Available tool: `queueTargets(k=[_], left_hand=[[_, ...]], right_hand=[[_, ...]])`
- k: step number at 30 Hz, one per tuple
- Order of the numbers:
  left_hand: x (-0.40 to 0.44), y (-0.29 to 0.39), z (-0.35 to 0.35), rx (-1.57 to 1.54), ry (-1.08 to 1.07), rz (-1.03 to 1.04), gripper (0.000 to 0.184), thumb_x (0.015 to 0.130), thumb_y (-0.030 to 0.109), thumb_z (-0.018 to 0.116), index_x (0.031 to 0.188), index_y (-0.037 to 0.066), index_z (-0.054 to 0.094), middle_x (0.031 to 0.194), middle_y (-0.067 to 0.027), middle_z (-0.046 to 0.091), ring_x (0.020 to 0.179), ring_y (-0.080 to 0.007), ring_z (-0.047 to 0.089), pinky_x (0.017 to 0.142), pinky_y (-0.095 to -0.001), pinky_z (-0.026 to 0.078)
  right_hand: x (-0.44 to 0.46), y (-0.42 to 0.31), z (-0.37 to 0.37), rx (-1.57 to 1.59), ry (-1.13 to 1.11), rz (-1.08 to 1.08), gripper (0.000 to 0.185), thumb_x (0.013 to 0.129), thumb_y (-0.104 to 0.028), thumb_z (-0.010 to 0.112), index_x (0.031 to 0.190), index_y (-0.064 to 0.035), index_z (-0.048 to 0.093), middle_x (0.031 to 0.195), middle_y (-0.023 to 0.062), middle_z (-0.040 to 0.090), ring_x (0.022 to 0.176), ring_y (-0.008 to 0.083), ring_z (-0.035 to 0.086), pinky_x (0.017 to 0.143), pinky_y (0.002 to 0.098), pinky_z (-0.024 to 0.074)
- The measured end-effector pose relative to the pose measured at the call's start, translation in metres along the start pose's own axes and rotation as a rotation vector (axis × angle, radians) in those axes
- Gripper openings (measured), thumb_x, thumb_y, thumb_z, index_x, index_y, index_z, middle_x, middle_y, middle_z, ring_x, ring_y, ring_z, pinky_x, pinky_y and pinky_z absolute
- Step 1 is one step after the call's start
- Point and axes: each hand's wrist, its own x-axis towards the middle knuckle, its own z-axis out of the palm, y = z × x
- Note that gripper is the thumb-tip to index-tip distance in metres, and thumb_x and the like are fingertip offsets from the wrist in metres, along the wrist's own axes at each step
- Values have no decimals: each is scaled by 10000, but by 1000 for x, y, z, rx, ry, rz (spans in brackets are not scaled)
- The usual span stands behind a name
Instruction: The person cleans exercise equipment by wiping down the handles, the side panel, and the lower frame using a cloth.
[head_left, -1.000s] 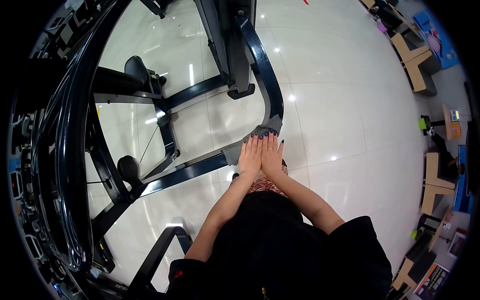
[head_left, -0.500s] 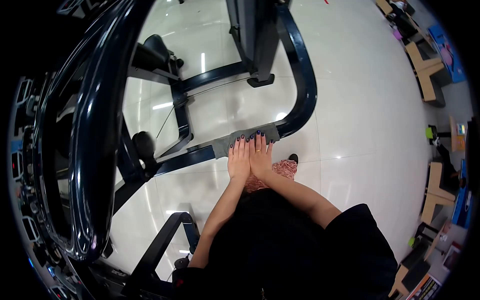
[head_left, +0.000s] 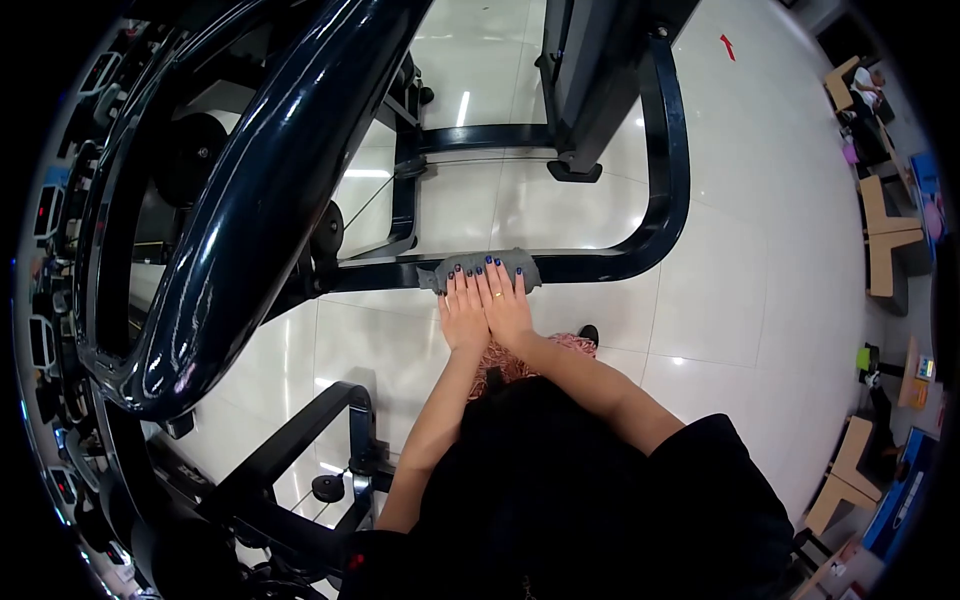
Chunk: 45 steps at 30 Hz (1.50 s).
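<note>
My left hand [head_left: 464, 320] and my right hand [head_left: 507, 310] lie side by side, fingers stretched out flat over a grey cloth [head_left: 529, 266]. Under it runs a dark glossy metal bar [head_left: 585, 267], the low frame of what looks like a gym machine. Dark blue polish shows on the nails, and there is a ring on my right hand. The cloth looks bunched and is draped across the bar's top; my palms cover much of it.
A thick dark frame tube [head_left: 265, 210] rises at the left, close by. Past the bar stand an upright post [head_left: 610, 90] and a cable pulley [head_left: 328, 232]. Another frame [head_left: 300, 440] is at lower left. Desks [head_left: 890, 235] and people line the right side.
Both hands and the cloth have slid left along the bar, farther from its curved end. The cloth looks more bunched. My view has turned, so the machine appears rotated and shifted.
</note>
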Motion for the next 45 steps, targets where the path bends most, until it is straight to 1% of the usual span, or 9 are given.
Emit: queueTargets(k=[6, 26, 30, 32, 34, 36, 38, 39, 45], left_hand=[[4, 28, -5, 26, -100, -105, 597, 856, 245, 394, 1357, 11, 167, 1441, -140, 75, 1334, -263, 60, 1064, -414, 88], [23, 233, 5, -15, 58, 106, 619, 824, 232, 423, 1312, -78, 204, 1391, -243, 140, 1310, -364, 80, 1053, -440, 100], [43, 256, -3, -243, 116, 118, 523, 819, 229, 429, 1245, -54, 321, 1294, -190, 328, 1261, -332, 216, 1023, -458, 165], [55, 248, -9, -153, 270, 162, 367, 811, 203, 441, 1109, -11, 439, 1137, -148, 474, 1162, -289, 368, 972, -418, 263], [71, 233, -20, -239, -84, 287, 297, 741, 192, 546, 992, 45, 492, 1013, -102, 543, 1040, -246, 474, 899, -364, 342], [71, 223, -35, -255, -86, 298, 320, 689, 181, 597, 969, 60, 498, 990, -88, 552, 1006, -233, 493, 871, -349, 361], [69, 212, -40, -268, -101, 311, 352, 638, 171, 648, 946, 76, 505, 968, -74, 561, 973, -220, 512, 844, -333, 380], [70, 210, -37, -242, -107, 315, 402, 602, 167, 674, 957, 82, 505, 973, -70, 559, 977, -219, 509, 848, -334, 376], [73, 194, -30, -173, -121, 327, 504, 556, 166, 722, 997, 95, 490, 1026, -54, 525, 1017, -206, 479, 868, -331, 357]], right_hand=[[-7, 26, -5, 18, -39, -122, 481, 822, -203, 409, 1275, -49, 370, 1367, 109, 303, 1275, 242, 257, 1035, 390, 212], [-86, 213, -51, -107, -94, 16, 498, 817, -203, 411, 1295, -75, 351, 1374, 79, 299, 1268, 237, 267, 1027, 395, 228], [-81, 240, -61, -115, -46, 18, 535, 795, -228, 444, 1288, -44, 349, 1363, 114, 307, 1266, 261, 270, 1015, 411, 253], [-73, 239, -70, -157, -6, 12, 498, 784, -182, 448, 1252, -22, 386, 1319, 138, 358, 1247, 264, 300, 1013, 414, 254], [-59, 234, -71, -151, 2, 8, 440, 767, -153, 465, 1185, -20, 432, 1241, 140, 422, 1200, 264, 353, 1005, 416, 263], [-40, 231, -73, -140, 11, -1, 384, 749, -124, 482, 1118, -17, 478, 1163, 141, 486, 1153, 264, 406, 997, 418, 273], [-24, 234, -77, -40, -358, -25, 268, 699, -83, 531, 963, -39, 513, 981, 109, 552, 1025, 258, 488, 980, 417, 294], [-21, 235, -74, -56, -307, -78, 254, 649, -61, 575, 894, -51, 509, 907, 90, 560, 953, 256, 516, 968, 408, 308], [-17, 231, -68, -14, -343, -133, 340, 595, -58, 625, 912, -50, 501, 929, 110, 558, 949, 263, 528, 930, 382, 343]])
